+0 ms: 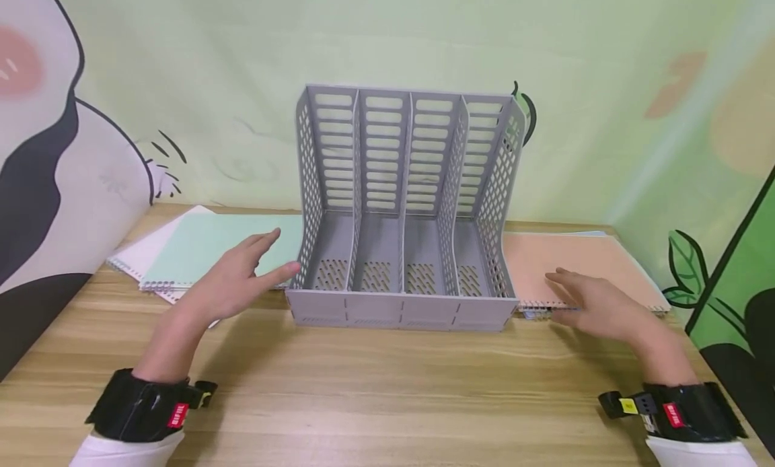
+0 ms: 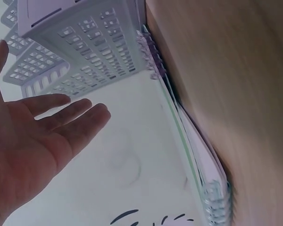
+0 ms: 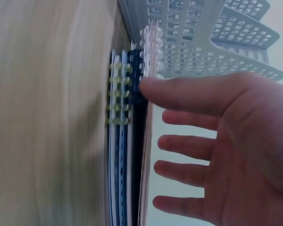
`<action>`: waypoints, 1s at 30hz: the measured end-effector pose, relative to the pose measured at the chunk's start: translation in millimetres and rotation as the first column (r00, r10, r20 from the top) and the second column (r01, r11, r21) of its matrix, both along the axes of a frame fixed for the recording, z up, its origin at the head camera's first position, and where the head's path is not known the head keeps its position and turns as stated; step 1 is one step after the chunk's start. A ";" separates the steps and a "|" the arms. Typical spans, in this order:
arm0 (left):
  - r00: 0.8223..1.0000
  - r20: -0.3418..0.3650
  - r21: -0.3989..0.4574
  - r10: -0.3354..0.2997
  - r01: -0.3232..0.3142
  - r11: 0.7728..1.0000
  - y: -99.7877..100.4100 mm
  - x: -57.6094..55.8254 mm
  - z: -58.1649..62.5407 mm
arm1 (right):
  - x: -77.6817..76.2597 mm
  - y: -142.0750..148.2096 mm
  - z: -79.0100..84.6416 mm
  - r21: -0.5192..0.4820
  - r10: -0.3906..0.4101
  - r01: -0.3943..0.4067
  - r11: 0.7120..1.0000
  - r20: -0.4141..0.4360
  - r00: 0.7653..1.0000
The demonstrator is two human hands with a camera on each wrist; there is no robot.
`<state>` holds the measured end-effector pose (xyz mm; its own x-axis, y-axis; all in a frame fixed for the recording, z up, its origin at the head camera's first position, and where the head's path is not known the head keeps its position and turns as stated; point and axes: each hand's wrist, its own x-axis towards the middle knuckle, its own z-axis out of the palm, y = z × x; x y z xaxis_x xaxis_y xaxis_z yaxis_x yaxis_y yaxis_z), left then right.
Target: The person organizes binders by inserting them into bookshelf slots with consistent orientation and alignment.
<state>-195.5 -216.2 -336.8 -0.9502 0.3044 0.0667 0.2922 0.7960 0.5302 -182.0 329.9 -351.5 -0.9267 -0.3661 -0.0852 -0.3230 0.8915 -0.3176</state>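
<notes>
A grey plastic file rack (image 1: 399, 310) with several upright compartments stands at the back middle of the table. My left hand (image 1: 233, 282) hovers by its left side, fingers spread and holding nothing, over a pile with a mint-green spiral notebook (image 1: 200, 245) on top. On the right, another pile has a peach spiral notebook (image 1: 581, 252) uppermost. My right hand (image 1: 599, 305) is at this pile's front edge, its fingers extended. In the right wrist view the thumb (image 3: 179, 94) lies close to the spiral bindings (image 3: 152, 52); whether it touches them I cannot tell.
A white notebook (image 1: 145, 241) juts out beneath the mint-green one. Under the peach notebook lie several more with yellowish rings (image 3: 119, 94). The wooden table (image 1: 399, 393) extends in front of the rack, and a printed cloth (image 1: 412, 56) hangs behind it.
</notes>
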 end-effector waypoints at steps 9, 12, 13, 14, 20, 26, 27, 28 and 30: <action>0.990 0.107 0.108 -0.087 0.076 0.991 15.7 0.8 1.4 | -4.5 -1.7 -2.5 0.060 0.005 -0.005 0.998 0.001 1.000; 0.988 0.111 0.118 -0.106 0.093 0.989 19.1 2.0 1.2 | -5.4 -1.9 -4.9 0.074 0.004 -0.004 0.997 0.004 1.000; 0.988 0.107 0.116 -0.111 0.098 0.988 19.7 2.2 0.7 | -5.5 -2.0 -5.9 0.078 0.007 -0.007 0.997 0.003 1.000; 0.988 0.105 0.114 -0.116 0.103 0.988 20.2 2.4 0.3 | -5.4 -2.7 -6.6 0.082 0.011 -0.011 0.997 0.000 1.000; 0.986 0.095 0.104 -0.136 0.126 0.987 19.5 2.6 -1.0 | -6.1 -5.3 -8.3 0.087 0.021 -0.019 0.996 -0.017 1.000; 0.984 0.097 0.112 -0.147 0.136 0.984 16.8 2.9 -0.5 | -7.5 -7.5 -10.0 0.071 0.011 -0.011 0.997 -0.008 1.000; 0.984 0.095 0.109 -0.150 0.139 0.984 16.8 2.8 -0.8 | -7.7 -7.6 -10.4 0.072 0.012 -0.011 0.997 -0.008 1.000; 0.983 0.095 0.109 -0.154 0.144 0.984 16.9 2.8 -1.1 | -8.0 -7.7 -10.7 0.074 0.011 -0.010 0.997 -0.008 1.000; 0.982 0.094 0.113 -0.164 0.153 0.982 17.6 2.5 -2.1 | -8.3 -7.7 -11.0 0.079 0.012 -0.011 0.997 -0.012 1.000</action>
<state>-192.9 -198.5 -338.8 -0.8940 0.4478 0.0113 0.3501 0.6827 0.6414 -190.4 322.2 -362.4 -0.9235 -0.3695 -0.1029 -0.3370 0.9098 -0.2425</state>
